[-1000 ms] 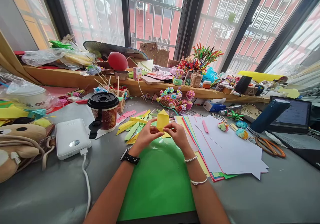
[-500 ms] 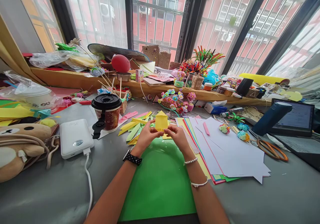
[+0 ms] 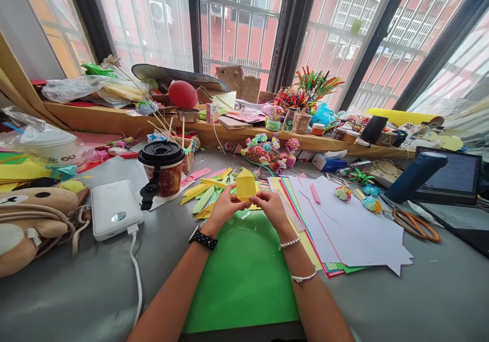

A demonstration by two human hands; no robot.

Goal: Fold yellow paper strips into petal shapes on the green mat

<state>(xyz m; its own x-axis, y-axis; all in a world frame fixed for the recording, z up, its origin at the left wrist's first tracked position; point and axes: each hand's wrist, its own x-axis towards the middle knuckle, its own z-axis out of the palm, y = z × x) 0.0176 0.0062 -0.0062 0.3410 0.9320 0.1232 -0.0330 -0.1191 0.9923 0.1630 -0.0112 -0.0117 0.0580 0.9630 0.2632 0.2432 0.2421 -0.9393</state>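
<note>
A small piece of folded yellow paper (image 3: pixel 246 185) with a pointed top stands upright between my hands. My left hand (image 3: pixel 223 207) pinches its left lower side, and my right hand (image 3: pixel 269 205) grips its bottom right corner with thumb and fingertips. Both hands hover over the far end of a green sheet (image 3: pixel 244 281) lying on the desk. Just beyond them is a pile of yellow and green paper strips (image 3: pixel 206 194), partly hidden by my left hand.
To the right lie stacked white and coloured sheets (image 3: pixel 359 225) and orange-handled scissors (image 3: pixel 416 225). A lidded coffee cup (image 3: pixel 164 171) and a white power bank (image 3: pixel 115 209) stand left. Farther right are a dark blue bottle (image 3: pixel 414 179) and a laptop (image 3: pixel 454 179). Paper flowers (image 3: pixel 263 151) sit behind.
The folded yellow paper is turned slightly and its lower edge has shifted a little. Both hands keep hold of it in nearly the same place. The view has moved slightly.
</note>
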